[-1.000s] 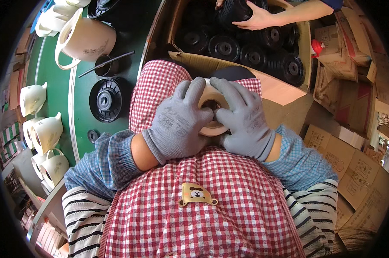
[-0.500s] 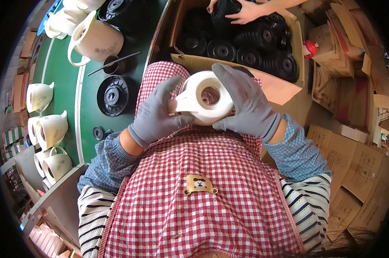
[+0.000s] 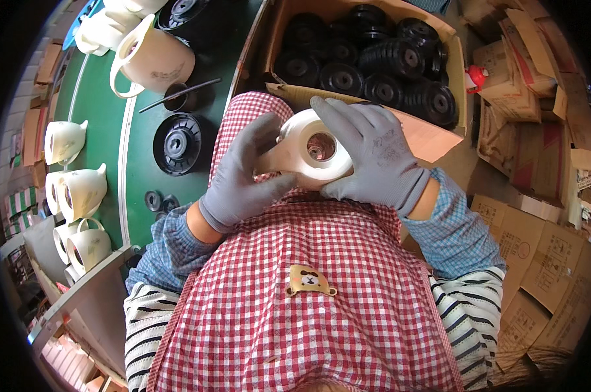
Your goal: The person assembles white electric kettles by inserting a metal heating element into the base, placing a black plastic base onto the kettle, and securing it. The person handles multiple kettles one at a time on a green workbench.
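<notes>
A white jug [image 3: 295,159] with a round top opening and a side spout is between my hands, its mouth facing up. The opening shows a shiny, coppery inside. My gloved left hand [image 3: 243,179] closes around the spout side, thumb and fingers on either side. My gloved right hand [image 3: 377,153] wraps the opposite side, its fingers along the rim and its thumb side low on the body. Both gloves are grey. My hands and the mouth hide the jug's lower part.
A cardboard box [image 3: 432,140] of black ribbed discs [image 3: 341,80] stands ahead. On the green table [image 3: 136,170] at left are cream jugs [image 3: 157,59], a black round base [image 3: 179,144], a thin dark rod [image 3: 197,89] and small black rings [image 3: 154,200]. Flattened cartons [image 3: 537,255] lie right.
Another person's hands, which held a stack of black discs over the box, are out of view. The jug has turned and tilted slightly in my hands; its spout side is now more covered by my left hand.
</notes>
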`<state>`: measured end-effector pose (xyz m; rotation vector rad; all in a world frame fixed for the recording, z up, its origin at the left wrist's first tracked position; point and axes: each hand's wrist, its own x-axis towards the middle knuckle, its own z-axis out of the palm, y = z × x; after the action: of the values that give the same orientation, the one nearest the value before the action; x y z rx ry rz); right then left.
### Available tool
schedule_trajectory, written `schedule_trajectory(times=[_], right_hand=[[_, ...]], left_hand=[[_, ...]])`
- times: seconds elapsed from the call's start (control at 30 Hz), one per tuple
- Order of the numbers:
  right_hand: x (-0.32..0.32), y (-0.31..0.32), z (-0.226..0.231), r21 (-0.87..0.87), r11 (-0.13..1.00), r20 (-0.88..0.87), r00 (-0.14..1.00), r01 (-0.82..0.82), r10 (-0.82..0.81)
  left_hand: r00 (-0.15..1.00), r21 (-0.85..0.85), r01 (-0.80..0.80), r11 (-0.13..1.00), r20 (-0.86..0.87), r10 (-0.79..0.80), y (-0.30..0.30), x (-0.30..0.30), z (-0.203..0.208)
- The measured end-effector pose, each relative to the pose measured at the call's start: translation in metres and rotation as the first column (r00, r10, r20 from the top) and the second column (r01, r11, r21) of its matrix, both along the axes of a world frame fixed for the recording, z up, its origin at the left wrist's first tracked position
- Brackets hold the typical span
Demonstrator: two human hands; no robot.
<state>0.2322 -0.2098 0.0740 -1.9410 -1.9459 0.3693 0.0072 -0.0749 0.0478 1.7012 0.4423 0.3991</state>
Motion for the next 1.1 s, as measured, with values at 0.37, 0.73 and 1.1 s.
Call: schedule_trajectory(times=[0.37,0.73,1.1], right_hand=[[0.001,-0.011,0.046,0.438,0.895,0.018,0.996,-0.088,0.089],[0.038,-0.002,0.014,0.613,0.779,-0.185,0.982,0.131,-0.019],[0.039,0.004,-0.079,0.072,0.992,-0.575,0.817,0.104,-0.044]], left_hand=[[0.984,-0.975,-0.05,0.217,-0.086,-0.156,0.023,-0.01,-0.002],[0.993,-0.234,-0.033,0.972,-0.115,0.006,0.026,-0.01,-0.065],[0.846,0.915,0.037,0.403,-0.243,0.474,0.186,-0.008,-0.053]])
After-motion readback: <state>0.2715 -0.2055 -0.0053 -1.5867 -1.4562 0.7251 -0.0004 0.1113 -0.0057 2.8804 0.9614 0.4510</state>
